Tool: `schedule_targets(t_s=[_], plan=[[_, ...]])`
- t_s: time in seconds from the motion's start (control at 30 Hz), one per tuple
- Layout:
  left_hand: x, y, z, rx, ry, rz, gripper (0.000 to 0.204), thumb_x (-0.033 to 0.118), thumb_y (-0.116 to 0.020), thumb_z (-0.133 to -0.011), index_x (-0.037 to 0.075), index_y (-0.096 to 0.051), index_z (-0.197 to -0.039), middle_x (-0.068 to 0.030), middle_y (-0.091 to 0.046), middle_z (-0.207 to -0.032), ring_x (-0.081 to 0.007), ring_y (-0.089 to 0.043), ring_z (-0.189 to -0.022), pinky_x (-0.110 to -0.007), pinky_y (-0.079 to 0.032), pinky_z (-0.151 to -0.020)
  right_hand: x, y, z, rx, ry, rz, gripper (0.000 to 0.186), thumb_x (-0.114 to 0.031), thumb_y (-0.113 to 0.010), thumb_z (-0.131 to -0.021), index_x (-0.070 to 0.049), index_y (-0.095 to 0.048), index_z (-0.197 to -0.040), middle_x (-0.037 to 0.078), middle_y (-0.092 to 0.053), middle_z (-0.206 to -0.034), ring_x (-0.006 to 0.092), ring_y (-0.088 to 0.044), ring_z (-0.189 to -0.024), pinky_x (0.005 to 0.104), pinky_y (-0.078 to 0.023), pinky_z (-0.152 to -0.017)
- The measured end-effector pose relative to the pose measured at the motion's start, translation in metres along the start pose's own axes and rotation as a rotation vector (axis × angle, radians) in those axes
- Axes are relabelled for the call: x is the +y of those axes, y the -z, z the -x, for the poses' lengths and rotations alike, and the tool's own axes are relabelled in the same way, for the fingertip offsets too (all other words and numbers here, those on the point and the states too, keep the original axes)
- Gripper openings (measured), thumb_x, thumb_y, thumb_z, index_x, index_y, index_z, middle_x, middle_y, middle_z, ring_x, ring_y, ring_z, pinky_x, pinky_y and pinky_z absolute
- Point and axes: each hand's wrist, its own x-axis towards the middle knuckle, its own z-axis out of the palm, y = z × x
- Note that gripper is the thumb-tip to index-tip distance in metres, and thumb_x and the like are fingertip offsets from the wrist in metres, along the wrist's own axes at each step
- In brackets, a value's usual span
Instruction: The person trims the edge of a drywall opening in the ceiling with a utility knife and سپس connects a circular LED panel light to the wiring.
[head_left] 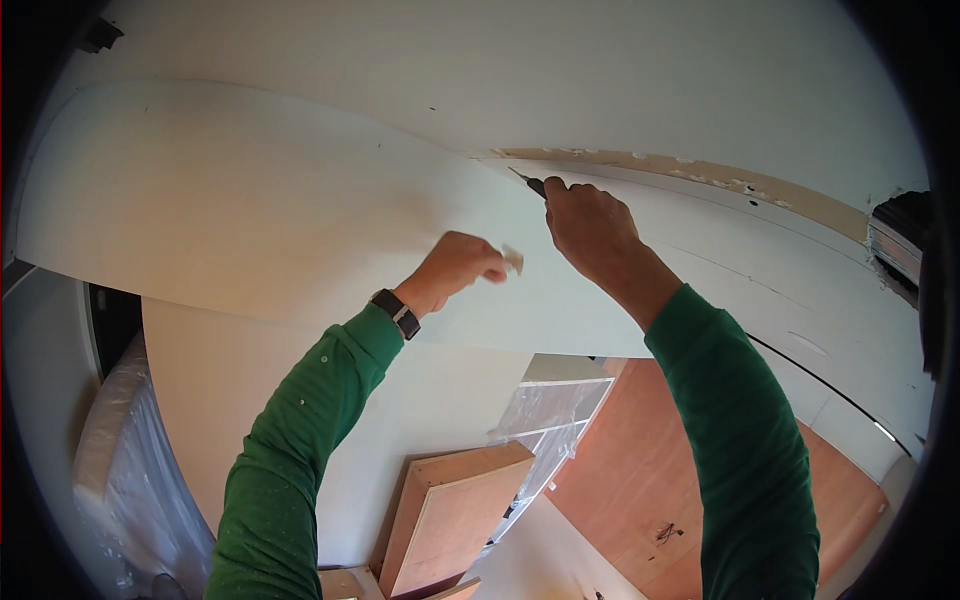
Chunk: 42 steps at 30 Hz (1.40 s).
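Observation:
My right hand (594,222) is raised to the upper middle and closed round a slim dark-handled tool (535,185) with a thin metal tip. That tip points up and left, close to the near end of a tan strip (690,168) with ragged, chipped white edges. Lower and to the left, my left hand (455,268) is closed on a small beige scrap (513,260), smeared by motion. Behind both hands spreads a smooth white panel (250,190). Whether the tool's tip touches the surface, I cannot tell.
At the right, a dark boxy object (900,235) sits in a rough-edged opening. Below are a wooden box-like piece (450,510), a plastic-draped white shelf unit (550,410) and a reddish-brown wooden panel (640,470). A plastic-wrapped mattress-like item (135,470) leans at the left.

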Motion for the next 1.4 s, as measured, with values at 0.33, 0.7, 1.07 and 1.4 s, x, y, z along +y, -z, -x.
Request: schedule_targets(t_s=[0.33, 0.7, 1.07, 1.4], plan=[[0.036, 0.044, -0.054, 0.543, -0.483, -0.463, 0.042, 0.038, -0.073, -0.092, -0.003, -0.075, -0.088, -0.0131, -0.074, -0.079, -0.0227, -0.065, -0.068, -0.035, -0.051, -0.068, -0.009, -0.018, -0.016, 0.179, 0.080, 0.087, 0.022, -0.008, -0.062, -0.093, 0.004, -0.060, -0.112, 0.016, -0.070, -0.082, 0.0295, -0.075, -0.068, 0.0376, -0.062, -0.058], [0.047, 0.064, -0.070, 0.521, -0.545, -0.553, 0.045, 0.052, -0.074, -0.090, 0.008, -0.081, -0.097, -0.0078, -0.074, -0.077, -0.0190, -0.063, -0.068, -0.034, -0.049, -0.068, -0.022, -0.022, -0.016, 0.233, 0.051, 0.219, 0.030, -0.010, -0.062, -0.094, 0.007, -0.061, -0.118, 0.014, -0.069, -0.077, 0.0253, -0.074, -0.063, 0.0346, -0.061, -0.053], [0.042, 0.066, -0.077, 0.531, -0.518, -0.514, 0.038, 0.049, -0.075, -0.090, 0.011, -0.083, -0.093, -0.0065, -0.070, -0.070, -0.0211, -0.061, -0.064, -0.036, -0.048, -0.064, -0.032, -0.011, -0.025, 0.092, 0.001, 0.156, 0.020, -0.010, -0.057, -0.097, 0.004, -0.060, -0.112, 0.020, -0.071, -0.087, 0.0341, -0.074, -0.072, 0.0419, -0.063, -0.063], [0.037, 0.068, -0.080, 0.455, -0.591, -0.285, 0.034, 0.036, -0.077, -0.091, 0.004, -0.080, -0.101, -0.0088, -0.077, -0.090, -0.0179, -0.067, -0.081, -0.032, -0.051, -0.080, -0.019, -0.001, -0.042, 0.026, -0.014, -0.104, 0.021, -0.012, -0.055, -0.099, 0.003, -0.063, -0.111, 0.023, -0.071, -0.094, 0.0372, -0.073, -0.089, 0.0455, -0.063, -0.075]])
